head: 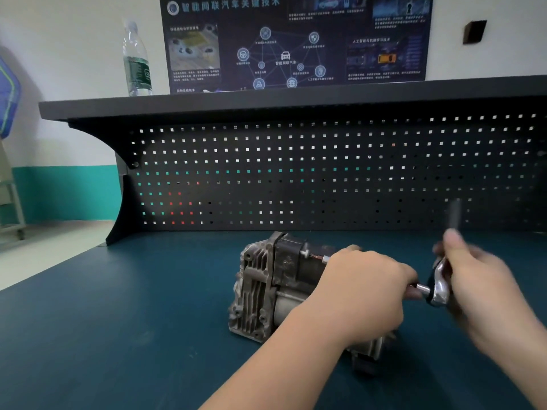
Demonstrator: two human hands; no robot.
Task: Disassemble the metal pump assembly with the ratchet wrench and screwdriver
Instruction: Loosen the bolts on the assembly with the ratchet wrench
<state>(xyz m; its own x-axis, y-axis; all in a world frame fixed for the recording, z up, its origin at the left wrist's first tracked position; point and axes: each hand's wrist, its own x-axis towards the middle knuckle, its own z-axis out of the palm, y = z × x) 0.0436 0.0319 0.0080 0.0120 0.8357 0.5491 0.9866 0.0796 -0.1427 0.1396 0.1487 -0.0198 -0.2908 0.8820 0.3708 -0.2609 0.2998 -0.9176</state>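
The grey metal pump assembly (pixel 266 291) lies on its side on the dark teal bench mat, finned housing to the left. My left hand (pixel 364 288) lies over its right end, fingers curled down round the motor body. Just right of that hand, my right hand (pixel 476 279) grips the ratchet wrench (pixel 438 288); its chrome head and socket extension point left into the pump's end. The wrench handle rises up, blurred with motion. No screwdriver is in view.
A black pegboard back panel (pixel 325 173) with a shelf on top stands right behind the pump. A water bottle (pixel 136 60) stands on the shelf at left. The bench's left edge (pixel 53 270) drops to the floor.
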